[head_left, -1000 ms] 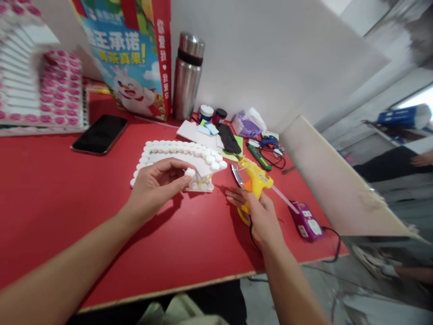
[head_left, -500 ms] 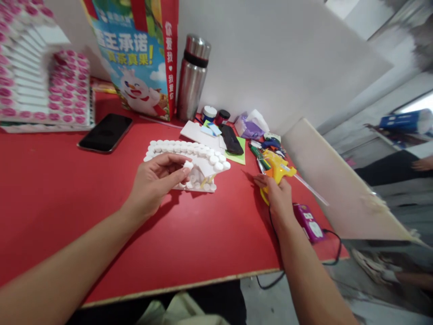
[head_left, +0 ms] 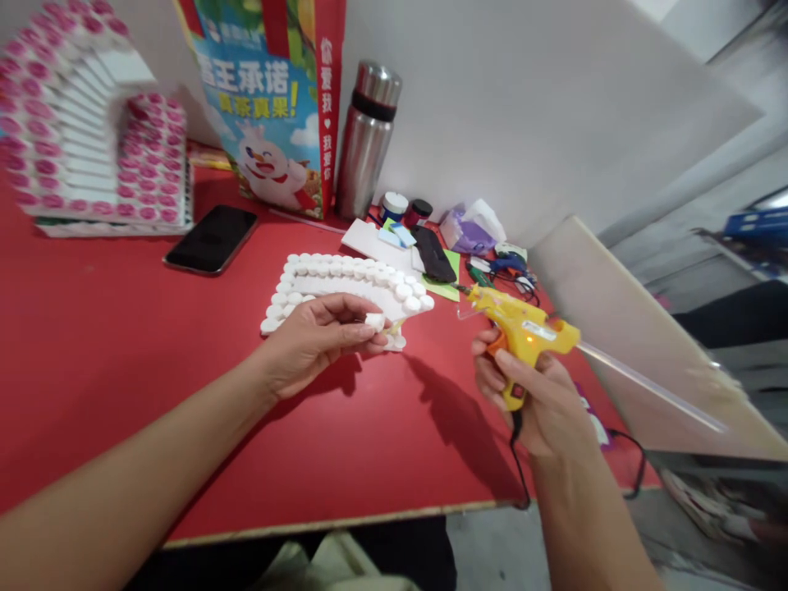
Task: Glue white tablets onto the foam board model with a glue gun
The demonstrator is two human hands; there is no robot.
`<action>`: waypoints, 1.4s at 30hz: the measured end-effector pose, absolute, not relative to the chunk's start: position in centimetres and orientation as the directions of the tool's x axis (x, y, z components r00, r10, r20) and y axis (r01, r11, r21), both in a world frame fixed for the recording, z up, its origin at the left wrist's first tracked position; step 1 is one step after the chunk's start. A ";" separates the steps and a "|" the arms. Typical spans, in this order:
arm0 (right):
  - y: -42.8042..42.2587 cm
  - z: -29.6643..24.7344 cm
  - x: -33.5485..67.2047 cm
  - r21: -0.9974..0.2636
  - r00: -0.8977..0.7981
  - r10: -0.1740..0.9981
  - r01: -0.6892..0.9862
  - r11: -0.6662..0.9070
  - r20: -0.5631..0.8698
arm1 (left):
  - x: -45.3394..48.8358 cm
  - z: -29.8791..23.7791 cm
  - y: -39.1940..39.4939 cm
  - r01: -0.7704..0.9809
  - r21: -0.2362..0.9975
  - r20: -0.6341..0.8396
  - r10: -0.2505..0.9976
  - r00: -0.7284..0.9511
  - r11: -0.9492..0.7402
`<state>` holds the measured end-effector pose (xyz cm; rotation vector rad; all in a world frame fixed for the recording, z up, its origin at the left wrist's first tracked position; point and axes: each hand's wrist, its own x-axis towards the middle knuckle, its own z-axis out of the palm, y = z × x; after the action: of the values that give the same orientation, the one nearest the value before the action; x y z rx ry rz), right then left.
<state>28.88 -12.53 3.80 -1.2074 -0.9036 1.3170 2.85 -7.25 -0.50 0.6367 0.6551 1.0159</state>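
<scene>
My left hand point(head_left: 320, 341) pinches a small white cap point(head_left: 373, 321) between thumb and fingers, just in front of a white model point(head_left: 345, 283) built of many such caps on the red table point(head_left: 123, 361). My right hand point(head_left: 542, 394) is wrapped round the grip of a yellow glue gun point(head_left: 523, 328), lifted off the table, its nozzle pointing left toward the model. A clear glue stick point(head_left: 646, 386) juts from the gun's back to the right.
A black phone point(head_left: 213, 239) lies at the back left beside a pink-and-white stacked cap structure point(head_left: 80, 139). A steel flask point(head_left: 366, 139) and printed bag point(head_left: 271, 107) stand at the wall. Small tools and jars point(head_left: 480, 254) clutter the back right. A tilted board point(head_left: 616, 320) leans at the right.
My right hand picked the glue gun up off the table and swung it level, nozzle toward the model. My left hand kept the white cap and shifted slightly right.
</scene>
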 end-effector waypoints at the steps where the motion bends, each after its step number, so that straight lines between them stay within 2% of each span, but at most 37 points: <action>1: -12.8 3.8 28.5 -0.965 0.065 0.984 -0.213 -0.151 -0.169 | 2.8 -0.5 -7.2 -0.550 0.730 -0.206 0.898 0.389 0.406; 3: -13.3 3.7 27.7 -0.968 0.010 0.983 -0.176 -0.180 -0.185 | 2.6 -0.6 -7.1 -0.546 0.713 -0.225 0.881 0.415 0.440; 6: -14.0 3.4 26.9 -0.983 -0.047 0.983 -0.030 -0.181 -0.180 | 2.5 -0.6 -6.9 -0.533 0.698 -0.249 0.861 0.444 0.477; 10: -14.4 3.5 26.5 -0.967 -0.104 0.984 0.226 -0.117 -0.144 | 2.5 -0.8 -6.7 -0.541 0.687 -0.250 0.857 0.450 0.485; 14: -14.3 4.1 26.5 -0.929 -0.124 0.985 0.363 -0.066 -0.119 | 2.6 -1.0 -6.7 -0.546 0.685 -0.232 0.855 0.464 0.482; 27: -14.0 4.7 25.9 -0.908 -0.089 0.986 0.408 -0.092 -0.140 | 2.6 -1.1 -6.7 -0.534 0.683 -0.250 0.847 0.470 0.498; 42: -14.2 4.2 25.9 -0.926 -0.109 0.978 0.355 -0.129 -0.177 | 2.5 -1.4 -6.7 -0.528 0.689 -0.241 0.844 0.480 0.497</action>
<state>25.92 -14.16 4.25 -1.5228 -1.5001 1.2449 2.50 -6.69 -1.44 0.5833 0.6155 0.8966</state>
